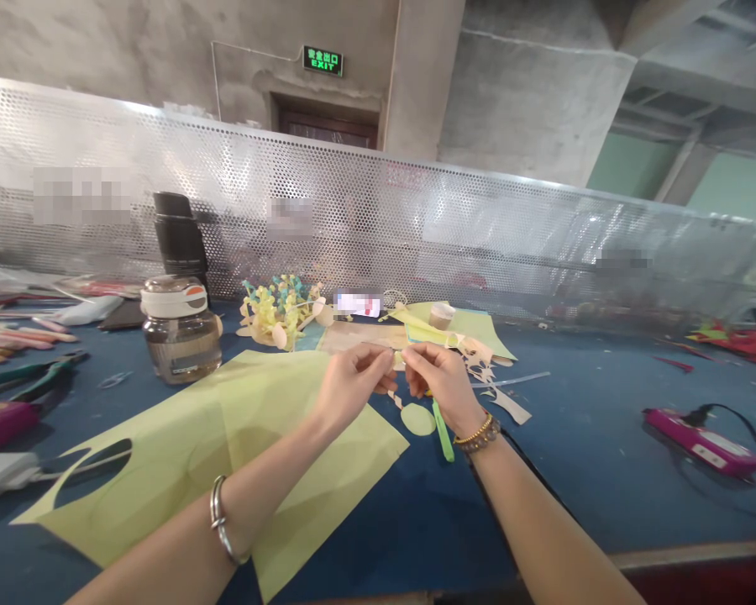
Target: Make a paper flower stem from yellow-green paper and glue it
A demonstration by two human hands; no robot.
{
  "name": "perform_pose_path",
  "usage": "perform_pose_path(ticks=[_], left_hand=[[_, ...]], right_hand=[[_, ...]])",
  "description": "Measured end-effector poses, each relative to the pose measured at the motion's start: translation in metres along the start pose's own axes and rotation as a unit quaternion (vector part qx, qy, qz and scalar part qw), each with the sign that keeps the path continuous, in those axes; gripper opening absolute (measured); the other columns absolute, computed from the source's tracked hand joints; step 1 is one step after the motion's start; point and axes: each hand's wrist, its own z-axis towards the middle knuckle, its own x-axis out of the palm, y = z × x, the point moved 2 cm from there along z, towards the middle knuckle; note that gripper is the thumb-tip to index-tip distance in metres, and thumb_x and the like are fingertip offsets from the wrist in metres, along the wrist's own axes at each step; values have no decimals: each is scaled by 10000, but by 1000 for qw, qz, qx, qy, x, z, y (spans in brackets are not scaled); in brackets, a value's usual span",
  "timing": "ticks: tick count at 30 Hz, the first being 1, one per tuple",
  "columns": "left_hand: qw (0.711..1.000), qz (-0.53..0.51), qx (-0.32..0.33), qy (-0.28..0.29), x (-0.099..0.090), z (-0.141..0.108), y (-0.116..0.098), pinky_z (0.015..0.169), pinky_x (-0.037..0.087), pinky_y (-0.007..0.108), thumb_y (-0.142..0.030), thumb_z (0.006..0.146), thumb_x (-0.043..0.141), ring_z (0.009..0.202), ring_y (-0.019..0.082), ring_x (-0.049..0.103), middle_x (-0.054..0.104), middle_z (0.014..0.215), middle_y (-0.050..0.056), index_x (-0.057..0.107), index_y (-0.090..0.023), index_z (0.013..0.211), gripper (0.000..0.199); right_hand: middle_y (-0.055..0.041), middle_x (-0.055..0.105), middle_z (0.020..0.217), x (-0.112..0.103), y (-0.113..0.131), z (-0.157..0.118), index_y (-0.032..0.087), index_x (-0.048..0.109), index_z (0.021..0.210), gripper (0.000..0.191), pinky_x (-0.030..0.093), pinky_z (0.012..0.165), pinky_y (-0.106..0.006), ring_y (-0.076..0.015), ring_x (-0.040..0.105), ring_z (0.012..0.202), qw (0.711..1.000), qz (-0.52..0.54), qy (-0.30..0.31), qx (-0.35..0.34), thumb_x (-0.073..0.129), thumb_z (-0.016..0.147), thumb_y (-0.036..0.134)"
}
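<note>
My left hand [354, 376] and my right hand [444, 380] meet above the middle of the table, thumbs and forefingers pinched. Between their fingertips is a small pale yellow piece [399, 359], mostly covered by the fingers; its kind is unclear. Just below the hands lie a pale green oval cut-out [418, 419] and a bright green cutter-like tool [443, 433]. Under my left forearm spreads a large yellow-green sheet [328, 470] with a round hole cut near its left end.
A brown-tinted bottle [182, 336] and a black flask [180, 235] stand at the left. Yellow and teal flower-like pieces [280, 311] are heaped behind the sheet. Paper offcuts [510, 407] lie beyond my right hand. A magenta power strip [702, 443] with a cable sits at the right.
</note>
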Motion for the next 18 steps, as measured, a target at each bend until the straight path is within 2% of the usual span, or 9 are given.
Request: perform_pose_path(ticks=[14, 18], left_hand=[[1000, -19, -17, -4, 1, -1, -1, 586, 552, 214, -314, 781, 630, 625, 142, 679, 661, 674, 15, 625, -132, 795, 182], [999, -25, -17, -19, 0, 0, -1, 588, 546, 199, -316, 777, 636, 612, 126, 670, 664, 658, 8, 629, -134, 782, 182]], right_hand=[[48, 542, 506, 2, 1, -2, 166, 577, 663, 262, 387, 352, -166, -60, 501, 364, 1000, 8, 3, 3, 578, 828, 371], [39, 534, 494, 1, 2, -2, 159, 557, 603, 338, 380, 360, -164, -58, 500, 368, 1000, 3, 2, 8, 557, 840, 399]])
